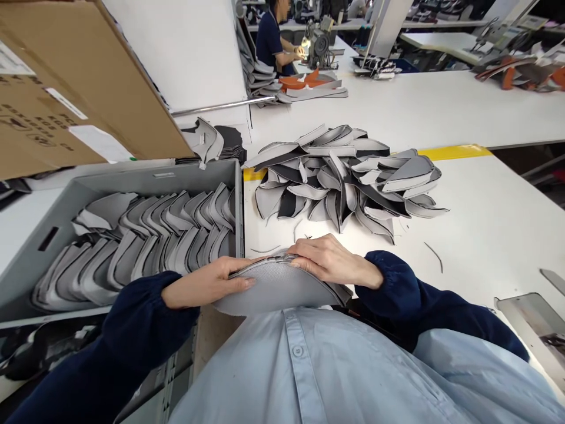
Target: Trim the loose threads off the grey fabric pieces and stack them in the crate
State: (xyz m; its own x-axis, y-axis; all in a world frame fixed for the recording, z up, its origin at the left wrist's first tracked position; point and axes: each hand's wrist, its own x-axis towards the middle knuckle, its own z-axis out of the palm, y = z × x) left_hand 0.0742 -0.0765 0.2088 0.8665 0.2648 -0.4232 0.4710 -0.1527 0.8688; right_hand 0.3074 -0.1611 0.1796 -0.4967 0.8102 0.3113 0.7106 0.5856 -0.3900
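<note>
ahead of right hand [326, 259]: panel heap [344, 176] blocks | left: bin wall [240, 206] blocks | right: tabletop [477, 229] passable

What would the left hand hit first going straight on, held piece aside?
Likely the right hand, which grips the same grey piece ahead of the left hand; depth is unclear.

Dark "KGS" and "CM" on the cardboard box [99, 82]

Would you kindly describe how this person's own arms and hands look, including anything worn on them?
The left hand and right hand are bare, with no gloves. The left sleeve and right sleeve are dark navy, loose and puffy, gathered at the wrists. No markings show on them.
</note>
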